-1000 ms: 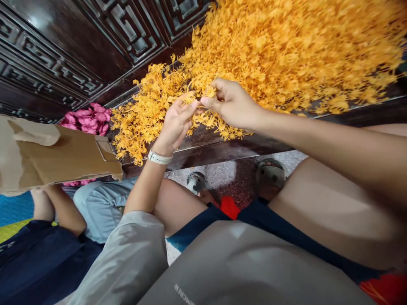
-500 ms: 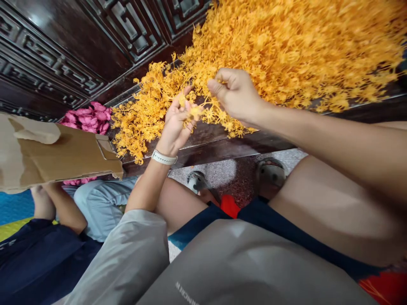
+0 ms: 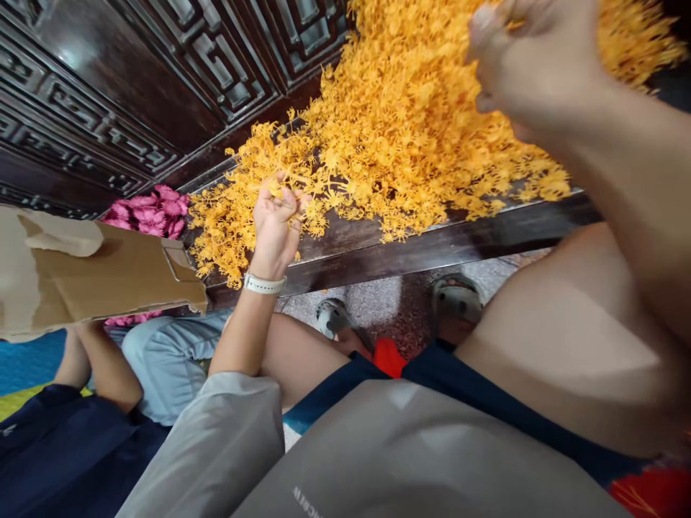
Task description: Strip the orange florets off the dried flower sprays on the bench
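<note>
Pinching orange dried sprigs (image 3: 378, 144) narrowly in the left hand (image 3: 276, 226); right hand (image 3: 532, 65) curled nearly shut above them; grey shirt (image 3: 410, 453) lettering illegible.

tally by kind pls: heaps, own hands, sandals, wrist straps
heaps: 2 (orange sprigs, pink flowers)
own hands: 2 (left hand, right hand)
sandals: 2 (left sandal, right sandal)
wrist straps: 1 (white strap)
total: 7
</note>
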Tool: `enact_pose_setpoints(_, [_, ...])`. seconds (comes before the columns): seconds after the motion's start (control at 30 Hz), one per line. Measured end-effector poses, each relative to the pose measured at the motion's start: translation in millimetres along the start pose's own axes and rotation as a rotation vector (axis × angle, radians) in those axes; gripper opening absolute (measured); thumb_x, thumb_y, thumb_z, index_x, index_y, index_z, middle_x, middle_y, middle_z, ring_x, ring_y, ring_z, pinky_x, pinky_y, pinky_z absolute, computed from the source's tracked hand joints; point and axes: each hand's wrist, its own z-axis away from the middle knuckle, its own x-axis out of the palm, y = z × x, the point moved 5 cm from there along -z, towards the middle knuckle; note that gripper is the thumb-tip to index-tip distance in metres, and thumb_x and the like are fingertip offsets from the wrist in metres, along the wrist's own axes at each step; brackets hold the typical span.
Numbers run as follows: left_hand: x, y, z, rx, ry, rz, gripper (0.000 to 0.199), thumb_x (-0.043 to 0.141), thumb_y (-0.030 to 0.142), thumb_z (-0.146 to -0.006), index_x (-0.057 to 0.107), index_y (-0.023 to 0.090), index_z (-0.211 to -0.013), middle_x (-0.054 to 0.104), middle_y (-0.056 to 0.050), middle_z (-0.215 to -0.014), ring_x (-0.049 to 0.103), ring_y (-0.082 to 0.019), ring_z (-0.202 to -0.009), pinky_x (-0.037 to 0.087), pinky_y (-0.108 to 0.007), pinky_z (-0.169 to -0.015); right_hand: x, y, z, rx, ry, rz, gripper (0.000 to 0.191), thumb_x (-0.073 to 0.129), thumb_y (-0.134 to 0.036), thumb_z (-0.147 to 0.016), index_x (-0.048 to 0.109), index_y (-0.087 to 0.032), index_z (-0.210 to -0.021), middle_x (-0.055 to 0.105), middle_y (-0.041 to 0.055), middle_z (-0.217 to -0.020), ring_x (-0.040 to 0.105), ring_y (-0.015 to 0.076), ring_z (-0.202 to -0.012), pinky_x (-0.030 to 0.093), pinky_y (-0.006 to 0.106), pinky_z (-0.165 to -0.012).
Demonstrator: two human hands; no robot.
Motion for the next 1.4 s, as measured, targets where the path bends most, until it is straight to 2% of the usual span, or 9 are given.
enact_pose_setpoints(0.1, [-2.2,-2.9,-9.0,-0.015,-0.106,-0.029,0.036,0.072,0.015,-0.099,0.067,0.029,-0.133,0.072,-0.002,-0.09,0.071,-0.012,-0.083,0.054,-0.02,-0.075,10.1,-10.9,16.9,-0.085,-0.106,0.225,0.031,0.065,-0.022,-0.1,0.058,-0.019,-0.07,0.043,-0.0053,-0.058,0.038,0.0059,-0.053,0.02,0.03,-0.053])
enact_pose_setpoints(0.27, [15.2,-7.8,-8.4,-0.033,-0.22,-0.12,0.034,0.081,0.03,-0.097,0.07,0.02,-0.128,0.073,-0.007,-0.095,0.074,-0.015,-0.09,0.055,-0.022,-0.079,30.2,-11.8,16.8,-0.303,-0.162,0.413,0.033,0.067,-0.022,-0.096,0.055,-0.015,-0.066,0.041,-0.0046,-0.062,0.038,0.0053,-0.063,0.025,0.03,-0.068])
enact_pose_setpoints(0.33, [20.0,-11.2,-6.9,-0.037,-0.25,-0.151,0.042,0.082,0.034,-0.096,0.069,0.019,-0.132,0.074,-0.008,-0.097,0.075,-0.017,-0.095,0.056,-0.023,-0.082,30.6,-3.6,15.6,-0.317,-0.198,0.44,0.007,0.075,-0.018,-0.088,0.072,-0.014,-0.092,0.057,-0.0018,-0.076,0.045,0.0073,-0.068,0.032,0.03,-0.073])
enact_pose_setpoints(0.43, [20.4,-16.8,-7.2,-0.064,-0.288,-0.197,0.042,0.08,0.036,-0.098,0.067,0.023,-0.135,0.078,-0.009,-0.106,0.076,-0.019,-0.101,0.058,-0.027,-0.088,30.3,4.1,19.5,-0.339,-0.258,0.544,0.053,0.08,-0.016,-0.082,0.069,-0.009,-0.134,0.07,0.0077,-0.102,0.051,0.0111,-0.072,0.038,0.035,-0.08])
enact_pose_setpoints(0.57, [17.7,-18.6,-11.0,-0.048,-0.311,-0.198,0.022,0.077,0.029,-0.099,0.071,0.022,-0.119,0.081,-0.008,-0.112,0.077,-0.017,-0.098,0.059,-0.027,-0.091,43.7,2.8,33.3,-0.287,-0.457,0.532,0.023,0.073,-0.028,-0.095,0.079,-0.013,-0.111,0.069,0.0037,-0.086,0.057,0.0124,-0.072,0.04,0.033,-0.073])
enact_pose_setpoints(0.73, [27.2,-28.8,-8.3,-0.054,-0.37,-0.252,0.015,0.08,0.027,-0.096,0.068,0.02,-0.092,0.081,-0.006,-0.097,0.073,-0.012,-0.074,0.058,-0.023,-0.072,83.2,-6.8,66.5,-0.322,-0.805,0.438,0.04,0.062,-0.046,-0.104,0.08,-0.012,-0.092,0.054,-0.002,-0.065,0.042,0.0105,-0.062,0.031,0.031,-0.064])
enact_pose_setpoints(0.9, [36.0,-40.8,2.7,-0.082,-0.446,-0.24,0.023,0.089,0.027,-0.088,0.068,0.02,-0.094,0.079,-0.002,-0.084,0.075,-0.013,-0.076,0.058,-0.022,-0.07,107.2,2.9,83.7,-0.202,-0.914,0.247,0.028,0.075,-0.045,-0.094,0.07,-0.02,-0.082,0.059,-0.0005,-0.068,0.047,0.0143,-0.065,0.034,0.032,-0.064])
enact_pose_setpoints(1.2, [32.1,-17.4,-1.7,-0.033,-0.329,-0.278,0.048,0.09,0.019,-0.081,0.069,0.025,-0.123,0.072,0.0,-0.074,0.071,-0.016,-0.069,0.055,-0.025,-0.067,115.1,-7.7,83.3,-0.091,-0.707,0.24,0.045,0.077,-0.044,-0.09,0.047,-0.023,-0.064,0.046,-0.0003,-0.064,0.049,0.0194,-0.076,0.04,0.034,-0.068])
enact_pose_setpoints(1.4, [20.7,5.0,11.6,0.023,-0.324,-0.204,0.043,0.092,0.022,-0.079,0.071,0.025,-0.116,0.069,0.001,-0.072,0.067,-0.014,-0.064,0.053,-0.024,-0.062,51.5,2.3,25.2,-0.149,-0.003,0.181,0.035,0.06,-0.018,-0.101,0.05,-0.023,-0.067,0.055,0.0007,-0.07,0.053,0.0149,-0.071,0.042,0.034,-0.074])
